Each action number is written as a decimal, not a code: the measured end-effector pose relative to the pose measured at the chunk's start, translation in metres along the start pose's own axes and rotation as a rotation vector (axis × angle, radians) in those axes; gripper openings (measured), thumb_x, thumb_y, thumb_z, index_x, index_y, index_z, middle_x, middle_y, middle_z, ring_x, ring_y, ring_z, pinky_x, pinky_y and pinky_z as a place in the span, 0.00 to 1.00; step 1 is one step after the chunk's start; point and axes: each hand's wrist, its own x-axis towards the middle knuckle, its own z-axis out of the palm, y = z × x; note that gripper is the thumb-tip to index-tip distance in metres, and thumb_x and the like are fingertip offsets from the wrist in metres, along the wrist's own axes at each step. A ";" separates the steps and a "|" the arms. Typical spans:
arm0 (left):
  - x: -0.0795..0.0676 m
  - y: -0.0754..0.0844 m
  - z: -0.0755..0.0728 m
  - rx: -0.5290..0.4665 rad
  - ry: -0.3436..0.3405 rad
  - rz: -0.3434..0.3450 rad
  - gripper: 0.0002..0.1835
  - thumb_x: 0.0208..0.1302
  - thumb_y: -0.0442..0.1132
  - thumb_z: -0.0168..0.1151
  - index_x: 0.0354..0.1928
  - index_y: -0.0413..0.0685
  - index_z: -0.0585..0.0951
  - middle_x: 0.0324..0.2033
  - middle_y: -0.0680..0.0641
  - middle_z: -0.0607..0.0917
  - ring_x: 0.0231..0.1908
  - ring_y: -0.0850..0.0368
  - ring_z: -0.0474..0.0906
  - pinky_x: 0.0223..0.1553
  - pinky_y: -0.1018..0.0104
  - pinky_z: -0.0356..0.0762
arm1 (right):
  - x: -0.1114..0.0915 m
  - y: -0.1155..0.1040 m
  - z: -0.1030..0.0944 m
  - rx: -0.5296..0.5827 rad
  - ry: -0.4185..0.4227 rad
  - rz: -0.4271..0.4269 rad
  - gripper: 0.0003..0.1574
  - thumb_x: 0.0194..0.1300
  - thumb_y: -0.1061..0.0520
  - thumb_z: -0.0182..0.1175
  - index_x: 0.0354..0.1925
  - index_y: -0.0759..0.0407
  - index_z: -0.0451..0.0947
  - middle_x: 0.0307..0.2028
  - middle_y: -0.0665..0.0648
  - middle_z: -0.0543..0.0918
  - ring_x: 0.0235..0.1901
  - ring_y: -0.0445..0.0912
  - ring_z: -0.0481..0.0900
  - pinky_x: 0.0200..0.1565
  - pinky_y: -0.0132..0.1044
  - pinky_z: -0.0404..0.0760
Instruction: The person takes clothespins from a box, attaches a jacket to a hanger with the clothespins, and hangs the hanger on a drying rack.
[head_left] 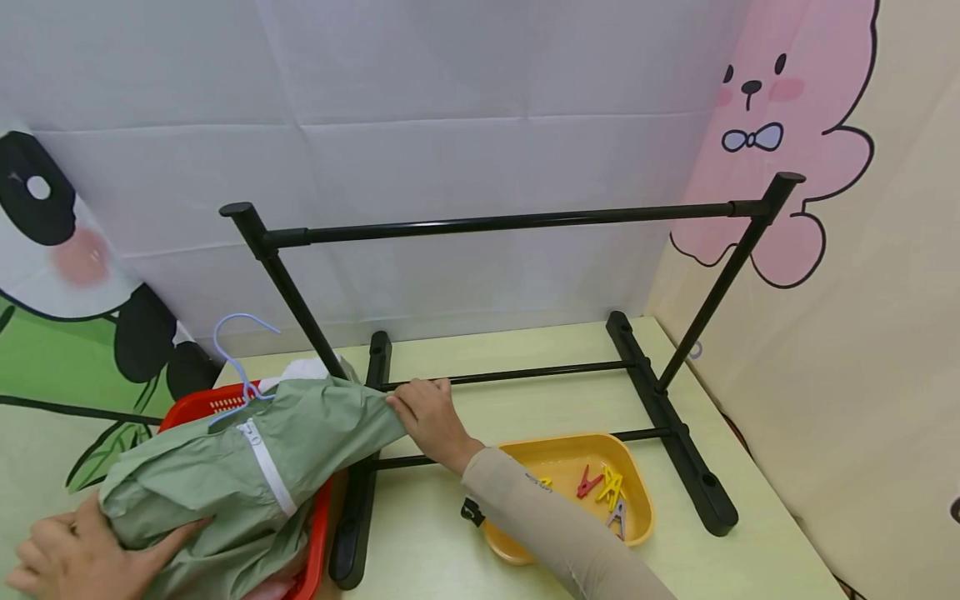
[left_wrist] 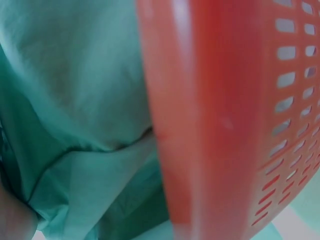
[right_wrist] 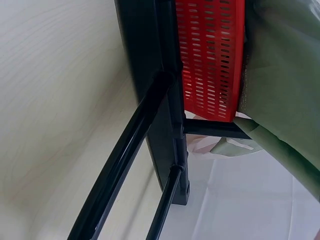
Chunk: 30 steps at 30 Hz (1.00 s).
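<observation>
holding a green garment (head_left: 217, 487) are both hands (head_left: 82, 554) (head_left: 435, 421); beneath sits a red basket (head_left: 322, 517).

Indoor rm corner, home-type laundry spot; actual home vs. mock-up: can't tell. Evid.: pink cartoon bear (head_left: 810, 125) on wall (head_left: 885, 417), blk rack (head_left: 517, 221) on table (head_left: 435, 533), perf. red basket (head_left: 191, 407), tray (head_left: 558, 456) w/ pegs (head_left: 611, 487).

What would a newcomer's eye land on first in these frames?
In the head view, the black rack dominates the middle. To its left, the left hand and right hand hold a green garment over a red basket. Bright clips lie in the yellow tray, lower right.
</observation>
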 end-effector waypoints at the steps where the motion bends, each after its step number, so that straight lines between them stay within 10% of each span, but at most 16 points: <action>1: 0.000 0.000 0.000 -0.001 -0.001 0.003 0.82 0.05 0.97 0.44 0.53 0.29 0.59 0.32 0.30 0.55 0.37 0.30 0.55 0.43 0.36 0.51 | 0.000 0.000 0.000 -0.003 0.000 0.000 0.26 0.80 0.45 0.38 0.36 0.55 0.76 0.27 0.49 0.76 0.28 0.41 0.73 0.39 0.39 0.64; 7: -0.002 -0.001 0.000 -0.006 -0.004 0.025 0.80 0.14 0.93 0.54 0.61 0.32 0.57 0.32 0.30 0.54 0.37 0.28 0.54 0.44 0.34 0.50 | -0.002 0.001 0.000 -0.026 0.001 -0.005 0.23 0.80 0.46 0.41 0.36 0.54 0.77 0.29 0.49 0.77 0.29 0.42 0.74 0.38 0.39 0.65; 30: -0.008 -0.001 0.000 -0.007 0.048 0.055 0.86 0.10 0.99 0.21 0.65 0.33 0.55 0.32 0.28 0.54 0.39 0.24 0.54 0.50 0.30 0.48 | -0.006 0.004 -0.003 -0.036 -0.033 -0.033 0.19 0.80 0.49 0.45 0.36 0.55 0.77 0.28 0.50 0.75 0.29 0.44 0.72 0.41 0.39 0.66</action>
